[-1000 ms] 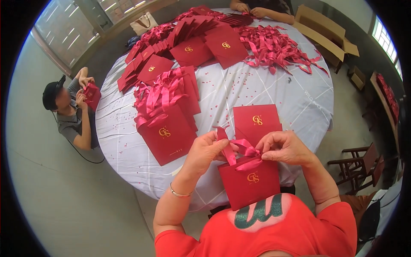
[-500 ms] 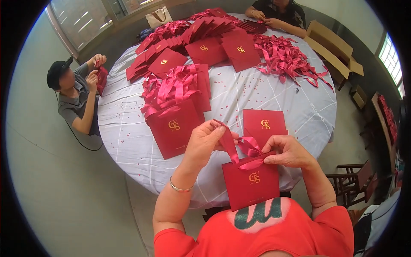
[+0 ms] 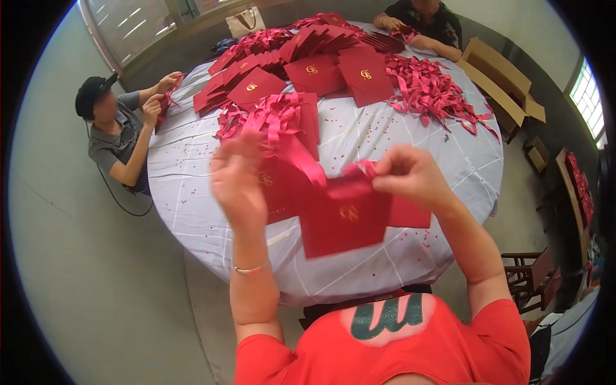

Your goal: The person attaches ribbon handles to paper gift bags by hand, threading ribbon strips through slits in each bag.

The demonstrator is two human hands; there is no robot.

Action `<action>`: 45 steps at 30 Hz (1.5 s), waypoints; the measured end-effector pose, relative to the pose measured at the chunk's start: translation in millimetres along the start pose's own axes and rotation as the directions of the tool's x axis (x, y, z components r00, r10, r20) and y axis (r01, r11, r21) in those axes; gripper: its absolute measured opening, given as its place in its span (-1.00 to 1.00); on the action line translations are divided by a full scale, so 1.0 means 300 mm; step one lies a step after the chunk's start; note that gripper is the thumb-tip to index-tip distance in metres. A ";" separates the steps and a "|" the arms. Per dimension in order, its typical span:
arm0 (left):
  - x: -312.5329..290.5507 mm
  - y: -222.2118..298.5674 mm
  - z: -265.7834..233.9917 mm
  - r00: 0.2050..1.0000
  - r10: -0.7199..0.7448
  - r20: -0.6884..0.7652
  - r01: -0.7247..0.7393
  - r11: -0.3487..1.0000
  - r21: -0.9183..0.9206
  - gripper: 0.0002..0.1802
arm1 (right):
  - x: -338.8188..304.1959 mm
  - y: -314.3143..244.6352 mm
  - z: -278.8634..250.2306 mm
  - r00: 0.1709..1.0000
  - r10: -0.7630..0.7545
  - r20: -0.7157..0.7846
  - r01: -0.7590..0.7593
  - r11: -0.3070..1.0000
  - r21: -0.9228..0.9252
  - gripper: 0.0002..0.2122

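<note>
A dark red paper gift bag (image 3: 343, 224) with a gold emblem hangs tilted above the near part of the table. At the bag's upper right corner, my right hand (image 3: 414, 178) is closed in a pinch on the rim and ribbon. A pink-red ribbon (image 3: 301, 160) stretches from the bag's top up to my left hand (image 3: 239, 186), which is smeared by motion but appears closed on it. Behind the bag, a stack of similar bags with ribbon handles (image 3: 282, 192) lies to the left. Another flat red bag (image 3: 410, 215) shows partly at the right.
A white patterned cloth covers the round table (image 3: 449, 167). Red bags (image 3: 256, 86) and loose ribbons (image 3: 430, 90) are heaped at its far side. One person (image 3: 119, 135) works at the left, another (image 3: 423, 25) at the far right. Open cardboard box (image 3: 500, 80) stands beyond the right edge.
The bag has moved up and away from my body, over the table. My left hand has swung left with the ribbon, drawing it out; my right hand has risen with the bag.
</note>
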State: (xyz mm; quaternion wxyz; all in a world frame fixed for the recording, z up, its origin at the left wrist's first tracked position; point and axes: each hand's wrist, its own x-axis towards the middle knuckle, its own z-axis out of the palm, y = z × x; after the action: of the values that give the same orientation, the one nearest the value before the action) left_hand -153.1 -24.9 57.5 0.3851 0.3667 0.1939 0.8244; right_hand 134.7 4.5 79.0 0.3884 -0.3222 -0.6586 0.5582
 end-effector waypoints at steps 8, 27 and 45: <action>0.079 0.086 -0.085 0.764 0.503 -0.404 -0.297 0.830 0.472 -0.75 | 0.397 0.026 0.236 0.948 -0.315 0.040 0.314 0.949 0.029 -0.86; -0.096 -0.107 0.067 0.872 0.241 0.427 -0.488 0.509 0.709 -0.63 | -0.102 0.171 -0.174 0.969 -0.141 0.203 0.244 0.420 -0.874 -0.23; -0.259 -0.336 0.318 0.527 -0.479 0.702 -0.679 0.260 0.687 -0.42 | -0.254 0.209 -0.108 0.903 -0.381 0.201 0.352 0.384 -0.854 -0.30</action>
State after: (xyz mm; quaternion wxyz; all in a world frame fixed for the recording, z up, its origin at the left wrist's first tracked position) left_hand 2.3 -18.4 23.9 0.0498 0.8751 0.4060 0.2587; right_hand 199.7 -34.6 8.1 0.2911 -0.3290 -0.8975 0.0387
